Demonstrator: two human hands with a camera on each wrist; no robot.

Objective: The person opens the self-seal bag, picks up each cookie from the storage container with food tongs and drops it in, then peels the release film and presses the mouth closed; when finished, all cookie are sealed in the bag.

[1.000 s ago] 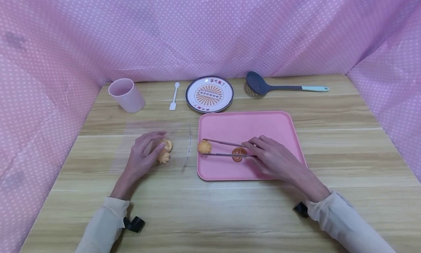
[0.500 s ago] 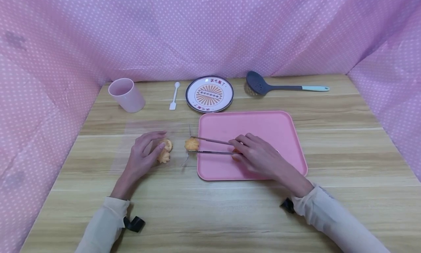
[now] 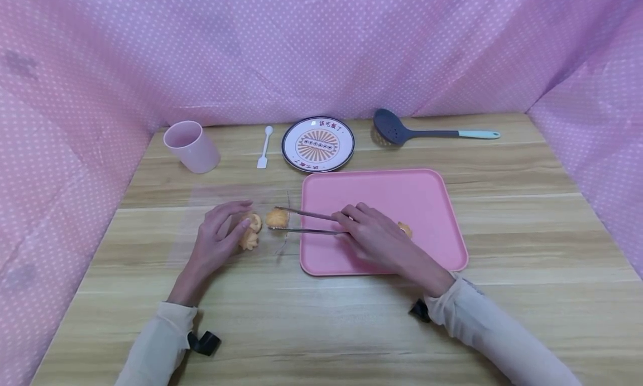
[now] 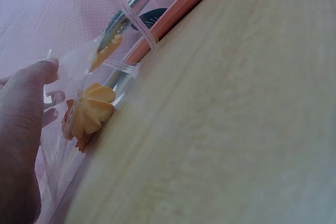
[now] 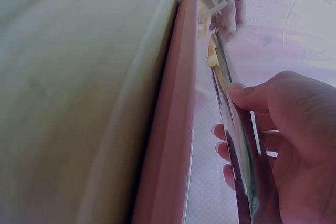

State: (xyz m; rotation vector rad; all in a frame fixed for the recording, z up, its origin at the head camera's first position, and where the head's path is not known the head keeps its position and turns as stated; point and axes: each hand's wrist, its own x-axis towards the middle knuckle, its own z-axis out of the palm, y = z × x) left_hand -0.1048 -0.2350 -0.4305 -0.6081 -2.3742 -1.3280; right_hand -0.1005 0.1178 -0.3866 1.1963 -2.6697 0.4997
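My left hand (image 3: 218,235) holds up the upper layer of a clear plastic bag (image 4: 58,145) lying on the table, its mouth facing right. Inside sit a flower-shaped cookie (image 4: 93,109) and a round cookie (image 3: 255,223), close to the thumb. With my right hand (image 3: 374,232) I grip metal tongs (image 3: 311,230), thumb on one arm and fingers around the other. Their tips pinch a golden cookie (image 3: 277,218) at the bag's mouth. Beneath my right hand lies a pink tray (image 3: 382,188); another cookie (image 3: 404,228) shows on it beside the wrist.
Along the back of the table stand a pink cup (image 3: 193,147), a small white spoon (image 3: 265,147), a patterned plate (image 3: 341,152) and a dark slotted ladle (image 3: 392,128). Pink dotted cloth (image 3: 321,51) hangs behind and at both sides.
My right hand has moved left, carrying the cookie in the tongs from the tray's left edge to the bag's mouth. My left hand has stayed in place.
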